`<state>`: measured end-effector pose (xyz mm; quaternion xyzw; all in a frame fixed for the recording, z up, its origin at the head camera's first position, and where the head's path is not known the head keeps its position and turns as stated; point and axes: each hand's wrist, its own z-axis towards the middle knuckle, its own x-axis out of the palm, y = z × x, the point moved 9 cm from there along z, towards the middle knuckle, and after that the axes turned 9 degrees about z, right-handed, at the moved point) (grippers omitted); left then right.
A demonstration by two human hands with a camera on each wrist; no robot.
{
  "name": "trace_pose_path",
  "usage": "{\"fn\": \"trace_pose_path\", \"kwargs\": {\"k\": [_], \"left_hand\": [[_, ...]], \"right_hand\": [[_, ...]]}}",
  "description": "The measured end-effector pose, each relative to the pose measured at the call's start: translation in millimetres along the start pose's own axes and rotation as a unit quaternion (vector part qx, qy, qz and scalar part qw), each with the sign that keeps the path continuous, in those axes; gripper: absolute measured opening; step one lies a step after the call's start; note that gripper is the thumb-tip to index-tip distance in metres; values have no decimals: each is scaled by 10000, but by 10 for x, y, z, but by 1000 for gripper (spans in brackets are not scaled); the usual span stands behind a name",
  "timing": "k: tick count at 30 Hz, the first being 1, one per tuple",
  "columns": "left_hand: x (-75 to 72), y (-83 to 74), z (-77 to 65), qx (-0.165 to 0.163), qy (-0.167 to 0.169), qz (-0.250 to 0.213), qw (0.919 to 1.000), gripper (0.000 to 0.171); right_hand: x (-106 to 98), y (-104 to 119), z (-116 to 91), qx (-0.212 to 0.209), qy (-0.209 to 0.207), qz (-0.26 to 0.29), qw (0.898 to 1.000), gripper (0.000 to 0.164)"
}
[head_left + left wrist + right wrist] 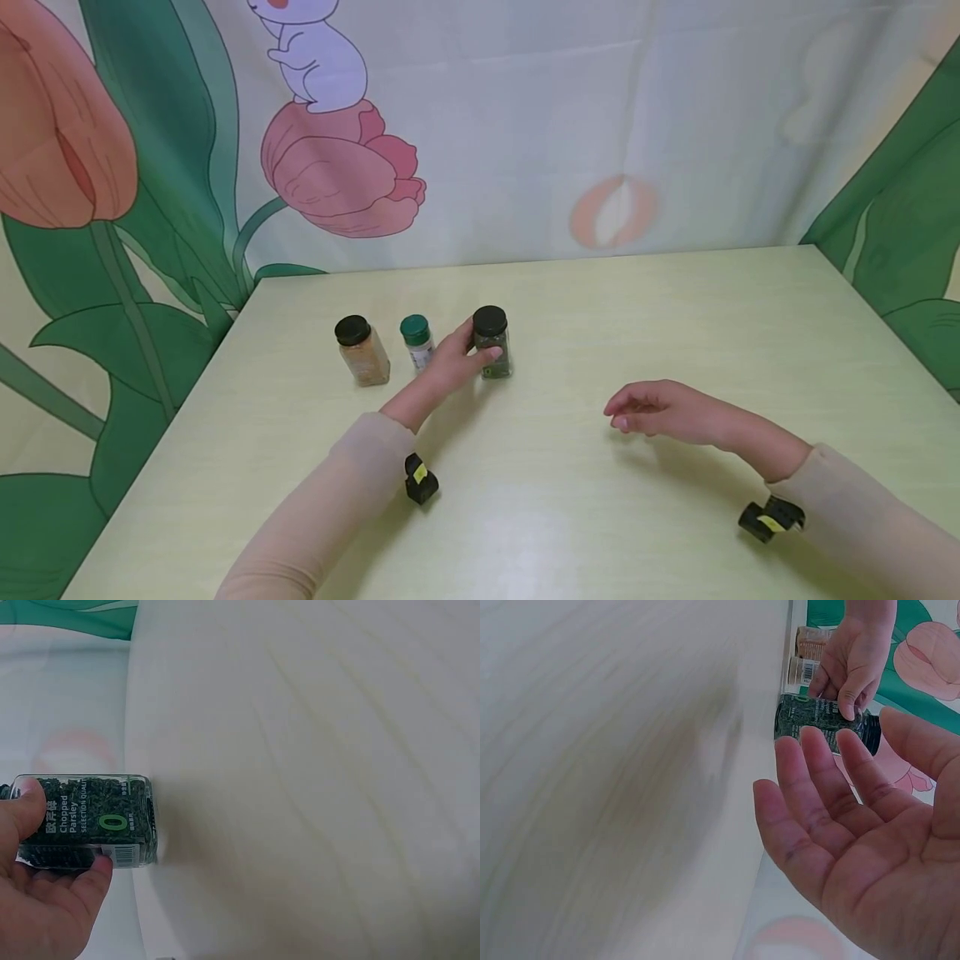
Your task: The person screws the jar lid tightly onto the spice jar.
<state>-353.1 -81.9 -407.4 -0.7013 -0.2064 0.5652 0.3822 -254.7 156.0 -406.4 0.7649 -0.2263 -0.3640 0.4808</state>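
Note:
My left hand grips a glass jar of chopped parsley with a black lid, upright near the middle of the table. In the left wrist view the thumb lies across the label of the parsley jar, with fingers curled round the other side. My right hand hangs above the table to the right, fingers relaxed and nothing in it. The right wrist view shows its palm, with the parsley jar beyond the fingertips.
Left of the parsley jar stand a small green-capped jar, partly behind my left hand, and a black-lidded jar of tan contents. The pale table ends at a printed cloth behind. Each wrist wears a small black camera.

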Motion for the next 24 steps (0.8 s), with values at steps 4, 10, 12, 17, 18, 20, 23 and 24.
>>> {"fn": "trace_pose_path", "kwargs": {"k": [4, 10, 12, 17, 18, 20, 23, 24], "left_hand": [[-7, 34, 11, -178, 67, 24, 9998, 65], [-11, 36, 6, -180, 303, -35, 9994, 69], [-9, 37, -5, -181, 371, -99, 9991, 74], [-37, 16, -79, -333, 266, 34, 9991, 92], [-53, -9, -105, -336, 186, 104, 9992, 94], [-107, -90, -173, -285, -45, 316, 9991, 96], [-213, -259, -297, -37, -403, 706, 9967, 93], [-252, -326, -344, 93, -505, 855, 9950, 92]], "right_hand": [[2, -9, 19, 7, 22, -33, 10000, 36], [-5, -4, 38, -2, 47, -55, 10000, 37], [-8, 6, 42, -4, 50, -77, 10000, 37], [-63, 84, 22, -146, -149, -377, 9991, 35], [-88, 106, 11, -173, -237, -469, 9985, 34], [-147, 159, -16, -222, -462, -693, 9963, 33], [-240, 251, -62, -232, -863, -942, 9915, 32], [-270, 290, -78, -264, -1017, -1004, 9894, 32]]}}
